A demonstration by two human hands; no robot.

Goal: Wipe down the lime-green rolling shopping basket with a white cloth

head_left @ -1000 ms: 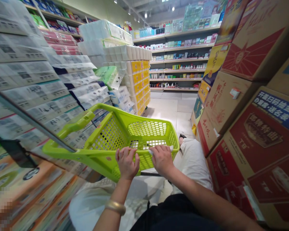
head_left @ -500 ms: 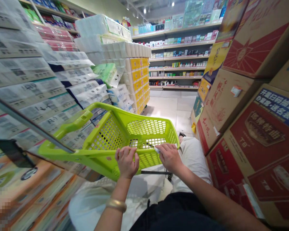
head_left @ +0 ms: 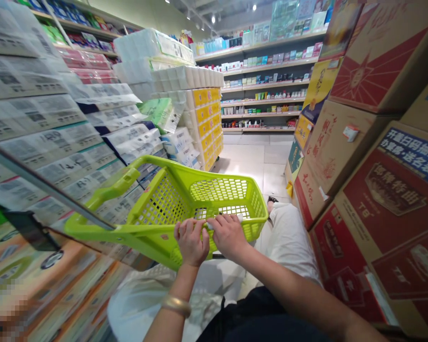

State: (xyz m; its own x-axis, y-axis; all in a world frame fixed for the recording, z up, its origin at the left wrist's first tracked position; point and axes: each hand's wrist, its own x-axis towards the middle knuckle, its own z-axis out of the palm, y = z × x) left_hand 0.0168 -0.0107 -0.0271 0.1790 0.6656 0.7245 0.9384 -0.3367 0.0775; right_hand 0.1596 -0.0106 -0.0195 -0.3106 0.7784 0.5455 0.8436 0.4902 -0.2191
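A lime-green plastic shopping basket point(head_left: 185, 190) with a long handle point(head_left: 109, 190) tilts in front of me, resting over my lap. My left hand point(head_left: 190, 242) is closed over the basket's near rim. My right hand point(head_left: 228, 235) sits right beside it on the same rim, fingers curled and pressing a small white cloth or wipe point(head_left: 237, 217) against the plastic. The inside of the basket holds nothing I can see. A gold bangle point(head_left: 175, 305) is on my left wrist.
Stacked tissue and toilet-paper packs point(head_left: 92, 123) fill the left side. Cardboard cartons point(head_left: 371, 156) tower on the right. A narrow tiled aisle point(head_left: 260, 161) runs ahead to product shelves point(head_left: 267, 80). My white trousers point(head_left: 288, 237) and a dark shoe point(head_left: 271, 200) show below the basket.
My right hand has slid left along the rim with the white cloth and now sits next to my left hand. The left hand and basket have barely moved.
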